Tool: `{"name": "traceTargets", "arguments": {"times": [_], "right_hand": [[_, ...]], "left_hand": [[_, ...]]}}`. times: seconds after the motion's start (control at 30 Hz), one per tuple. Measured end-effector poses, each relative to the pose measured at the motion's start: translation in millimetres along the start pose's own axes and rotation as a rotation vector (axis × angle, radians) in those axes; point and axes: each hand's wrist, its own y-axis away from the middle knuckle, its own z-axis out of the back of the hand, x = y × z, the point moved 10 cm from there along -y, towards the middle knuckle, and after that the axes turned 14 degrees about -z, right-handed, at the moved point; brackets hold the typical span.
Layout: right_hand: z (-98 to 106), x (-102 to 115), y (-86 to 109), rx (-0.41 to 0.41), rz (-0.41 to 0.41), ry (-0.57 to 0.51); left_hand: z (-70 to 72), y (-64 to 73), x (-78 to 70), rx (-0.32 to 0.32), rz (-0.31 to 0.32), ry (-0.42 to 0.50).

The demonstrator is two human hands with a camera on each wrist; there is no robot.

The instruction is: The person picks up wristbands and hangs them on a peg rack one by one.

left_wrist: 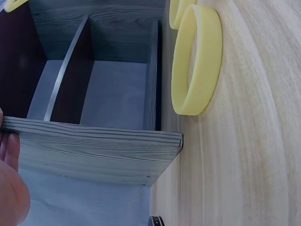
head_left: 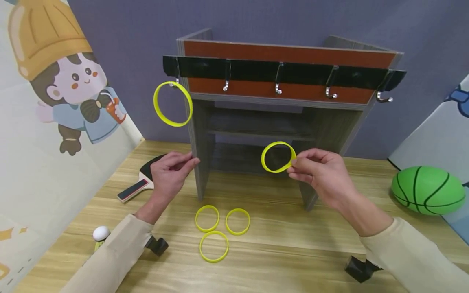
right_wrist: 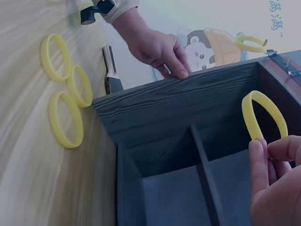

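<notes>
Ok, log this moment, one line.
left hand: holds shelf side panel; right hand: pinches yellow ring; leftmost hook: one ring; wood surface: three rings

The wristbands (left_wrist: 207, 66) are showing plain yellow. The shelf unit (head_left: 200, 142) is displaying streaky grey wood grain, its front board (head_left: 271, 49) reddish brown. The hook rail (head_left: 253, 72) is looking black, its hooks (head_left: 226, 86) silvery. The basketball (head_left: 428, 190) is wearing black lines on green.

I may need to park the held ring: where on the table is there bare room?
The table is bare between the three loose rings and the right wrist camera. Another patch lies between the shelf and the green ball. The left side is crowded: paddle, white-tipped object and left sleeve.
</notes>
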Motion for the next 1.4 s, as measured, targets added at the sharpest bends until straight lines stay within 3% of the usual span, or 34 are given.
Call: {"name": "traceTargets", "arguments": {"times": [0.2, 0.9, 1.17, 1.4], "right_hand": [[-13, 9, -2.9, -0.009, -0.007, 0.019], [-85, 64, -6.7, 0.044, 0.11, -0.042], [-108, 75, -8.1, 0.062, 0.129, -0.067], [-115, 78, -12.9, 0.05, 0.139, -0.12]], "left_hand": [[-0.5, 1.7, 0.7, 0.005, 0.005, -0.008], [0.2, -0.4, -1.3, -0.006, -0.004, 0.01], [0.8, 1.2, 0.2, -0.012, 0.001, 0.028], [-0.2, 0.6, -0.7, -0.007, -0.007, 0.037]]}}
